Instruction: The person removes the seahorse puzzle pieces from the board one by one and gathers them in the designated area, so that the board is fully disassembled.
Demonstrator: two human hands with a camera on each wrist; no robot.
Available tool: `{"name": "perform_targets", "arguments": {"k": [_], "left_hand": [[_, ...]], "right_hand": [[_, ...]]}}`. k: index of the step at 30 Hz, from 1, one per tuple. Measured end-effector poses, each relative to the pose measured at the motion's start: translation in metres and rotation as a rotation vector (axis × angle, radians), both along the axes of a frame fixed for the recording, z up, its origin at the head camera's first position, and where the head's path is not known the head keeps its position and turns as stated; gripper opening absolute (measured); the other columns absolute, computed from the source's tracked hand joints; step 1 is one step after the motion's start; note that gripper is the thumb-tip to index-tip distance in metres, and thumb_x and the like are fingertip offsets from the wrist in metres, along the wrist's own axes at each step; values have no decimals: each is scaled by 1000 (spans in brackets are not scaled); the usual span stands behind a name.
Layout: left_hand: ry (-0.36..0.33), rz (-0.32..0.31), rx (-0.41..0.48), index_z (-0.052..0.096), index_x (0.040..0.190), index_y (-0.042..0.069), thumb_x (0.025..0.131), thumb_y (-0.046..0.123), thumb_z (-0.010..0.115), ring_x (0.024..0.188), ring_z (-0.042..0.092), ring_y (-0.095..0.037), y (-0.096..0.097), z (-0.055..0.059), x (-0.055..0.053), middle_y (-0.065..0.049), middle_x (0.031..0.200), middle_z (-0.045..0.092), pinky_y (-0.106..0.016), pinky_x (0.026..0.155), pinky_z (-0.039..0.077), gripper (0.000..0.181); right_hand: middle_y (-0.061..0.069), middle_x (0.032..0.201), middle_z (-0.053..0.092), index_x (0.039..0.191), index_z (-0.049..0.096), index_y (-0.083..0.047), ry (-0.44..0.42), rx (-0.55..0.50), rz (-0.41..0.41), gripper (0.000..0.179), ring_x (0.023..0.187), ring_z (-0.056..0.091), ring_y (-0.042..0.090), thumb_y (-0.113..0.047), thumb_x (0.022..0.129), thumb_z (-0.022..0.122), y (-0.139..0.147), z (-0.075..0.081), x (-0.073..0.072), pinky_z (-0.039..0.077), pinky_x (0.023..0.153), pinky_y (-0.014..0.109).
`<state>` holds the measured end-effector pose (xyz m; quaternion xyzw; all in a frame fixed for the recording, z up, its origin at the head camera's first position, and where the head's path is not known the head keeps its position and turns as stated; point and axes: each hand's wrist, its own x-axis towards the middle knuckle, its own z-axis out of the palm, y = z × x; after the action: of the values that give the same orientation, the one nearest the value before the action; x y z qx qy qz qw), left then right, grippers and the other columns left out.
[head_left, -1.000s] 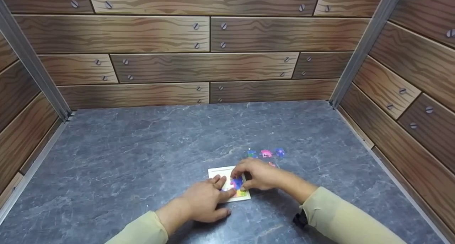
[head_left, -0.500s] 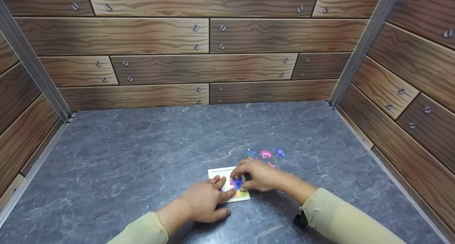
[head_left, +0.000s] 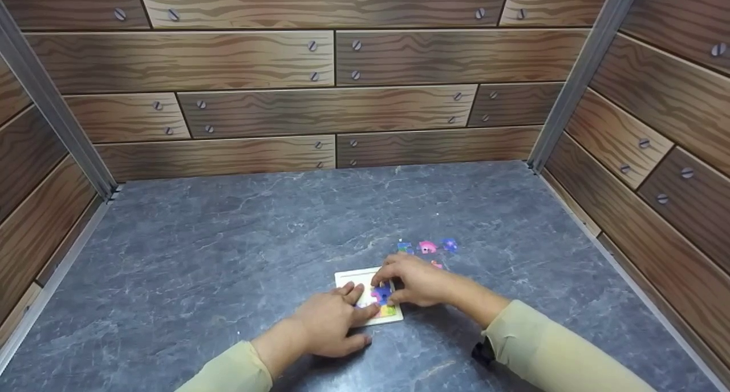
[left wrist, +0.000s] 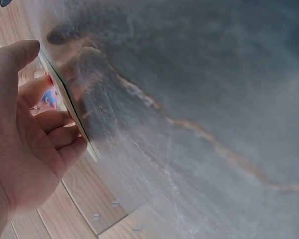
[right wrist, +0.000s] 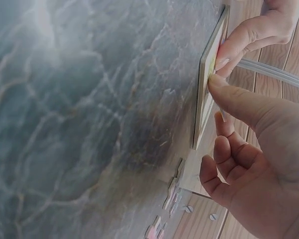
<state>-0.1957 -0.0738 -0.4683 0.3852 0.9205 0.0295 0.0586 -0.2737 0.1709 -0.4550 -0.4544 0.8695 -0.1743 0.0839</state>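
Note:
A small white puzzle tray (head_left: pixel 349 277) lies flat on the grey marbled table. My left hand (head_left: pixel 328 324) rests its extended fingers on the tray's left and lower part, thumb on the table beside it. From the right, my right hand (head_left: pixel 419 280) pinches a blue jigsaw piece (head_left: pixel 381 294) between thumb and fingers, low over the tray. Yellow-green pieces (head_left: pixel 388 310) sit in the tray's lower right corner. The right wrist view shows the right thumb (right wrist: pixel 231 94) at the tray's edge, near the left fingertips; the left wrist view shows the left fingers (left wrist: pixel 55 122) spread along the tray.
Beyond the right hand lie loose puzzle pieces: a blue-green one (head_left: pixel 404 247), a pink one (head_left: pixel 427 247) and a purple-blue one (head_left: pixel 450 244). A reddish piece (head_left: pixel 436 264) is partly hidden by that hand. Wood-patterned walls (head_left: pixel 256 111) enclose the table at back and sides.
Both hands keep almost the same place on the tray. The blue piece shifts only very slightly under the right fingers, and the head view tilts a little.

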Motion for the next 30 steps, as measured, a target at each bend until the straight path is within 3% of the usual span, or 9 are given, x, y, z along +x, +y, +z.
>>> {"name": "perform_targets", "arguments": {"k": [18, 30], "left_hand": [[-6, 6, 4, 52, 159, 32, 105, 58, 53, 146, 49, -39, 1, 1, -1, -24, 159, 46, -49, 112, 49, 60], [-20, 6, 5, 52, 159, 34, 105, 58, 54, 145, 50, -38, 1, 2, -1, -23, 159, 47, -49, 109, 51, 59]], "right_hand": [[2, 107, 65, 123, 78, -17, 12, -1, -29, 38, 102, 58, 17, -17, 86, 87, 4, 0, 0, 49, 92, 40], [4, 115, 70, 128, 75, -8, -91, -173, -69, 39, 104, 66, 20, -17, 91, 85, 21, 0, -6, 55, 94, 41]]}}
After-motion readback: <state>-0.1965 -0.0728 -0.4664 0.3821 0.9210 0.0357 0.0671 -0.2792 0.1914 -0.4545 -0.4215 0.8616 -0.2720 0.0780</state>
